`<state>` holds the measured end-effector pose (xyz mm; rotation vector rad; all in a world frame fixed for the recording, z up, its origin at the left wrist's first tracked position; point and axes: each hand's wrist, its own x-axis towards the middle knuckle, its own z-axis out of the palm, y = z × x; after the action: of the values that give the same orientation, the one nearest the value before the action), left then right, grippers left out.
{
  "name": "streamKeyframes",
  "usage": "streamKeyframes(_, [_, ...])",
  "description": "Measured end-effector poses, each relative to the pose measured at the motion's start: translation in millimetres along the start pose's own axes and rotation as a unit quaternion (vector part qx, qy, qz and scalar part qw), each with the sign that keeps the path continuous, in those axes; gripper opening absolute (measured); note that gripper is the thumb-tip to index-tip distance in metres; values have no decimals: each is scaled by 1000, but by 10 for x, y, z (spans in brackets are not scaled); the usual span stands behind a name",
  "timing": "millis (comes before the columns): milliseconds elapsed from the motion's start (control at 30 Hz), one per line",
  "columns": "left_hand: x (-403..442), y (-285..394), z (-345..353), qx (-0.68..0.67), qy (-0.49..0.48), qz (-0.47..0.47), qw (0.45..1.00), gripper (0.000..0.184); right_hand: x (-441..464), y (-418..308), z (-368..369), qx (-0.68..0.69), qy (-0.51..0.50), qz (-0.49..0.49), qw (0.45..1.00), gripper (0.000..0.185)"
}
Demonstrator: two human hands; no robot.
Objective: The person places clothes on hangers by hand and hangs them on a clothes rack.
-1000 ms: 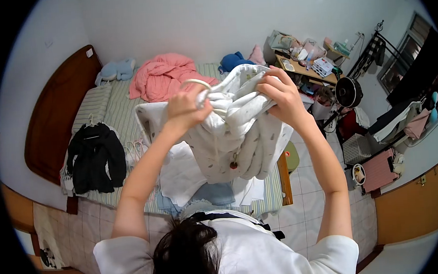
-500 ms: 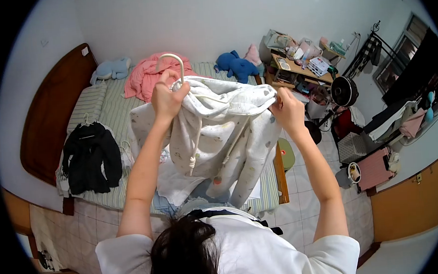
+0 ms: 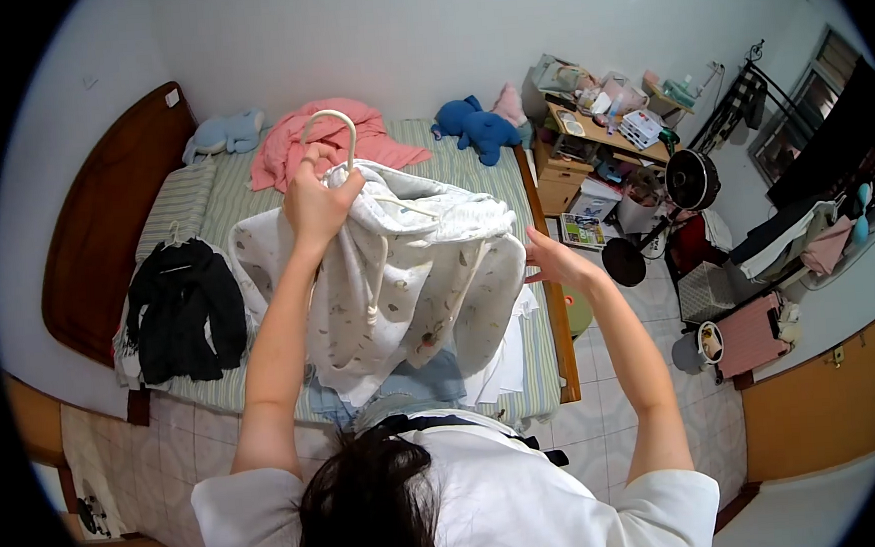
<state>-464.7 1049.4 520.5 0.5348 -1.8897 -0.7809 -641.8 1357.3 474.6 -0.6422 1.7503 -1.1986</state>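
A bed [image 3: 223, 201] with a green-and-white striped sheet spreads from the left to the middle of the frame, its curved wooden headboard [image 3: 119, 228] standing at the left edge. In the upper right, a cluttered desk [image 3: 605, 141] is set against the wall, with a black standing fan [image 3: 692, 179] just below it in the frame. A rumpled pink blanket [image 3: 379, 137] lies on the bed at upper centre-left.

The pale hooded sweatshirt [image 3: 408, 285], printed with small motifs, hangs in the centre of the frame, held above the near part of the bed. At centre-left, a black jacket [image 3: 184, 309] lies on the bed with a hanger at its collar. Below the sweatshirt, light-blue denim [image 3: 419, 383] lies on the near edge of the bed, with white clothing [image 3: 503, 365] just to its right. A dark-blue plush toy [image 3: 489, 132] sits at upper centre.

The left hand [image 3: 323, 205], at centre-left, is closed around the base of a cream hanger hook [image 3: 352, 136] and the hood fabric there. The right hand [image 3: 560, 258], right of centre, is loosely open, its fingertips at the sweatshirt's right edge; whether they touch it I cannot tell. A knotted cream drawstring [image 3: 372, 313] dangles down the sweatshirt's front.
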Motion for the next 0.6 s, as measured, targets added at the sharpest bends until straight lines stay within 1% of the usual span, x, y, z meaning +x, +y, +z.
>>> streamKeyframes(67, [-8,-15,-31,-4,-14,-8,1000,27,54,-36,96,41,-3,20,999,61])
streamKeyframes(100, [-10,29,-67,-3,-29,-19,999,25,141,-13,57,37,-69,21,997,55])
streamKeyframes(133, [-10,43,-102,-2,-43,-29,999,22,203,2,27,53,-100,27,993,54])
streamKeyframes(200, [-15,40,-117,2,-34,-23,999,22,272,4,-22,85,-162,37,982,52])
streamKeyframes(300, [1,-70,-136,-15,-34,-4,999,23,259,-29,38,198,-119,42,972,60])
streamKeyframes(400, [33,-128,-129,-4,-46,1,999,28,298,-255,152,245,-96,-77,962,72])
streamKeyframes(433, [11,-123,-121,6,-51,-1,999,31,267,-401,192,248,-96,-73,961,84])
streamKeyframes(533, [-57,-113,-85,40,-58,5,998,33,427,-456,295,144,-42,-108,983,85])
streamKeyframes(567, [-84,-62,-93,65,-58,0,996,35,394,-469,338,171,-23,-123,977,79])
streamKeyframes(600, [-75,-47,-83,62,-52,3,997,35,407,-517,320,139,-22,-146,979,74])
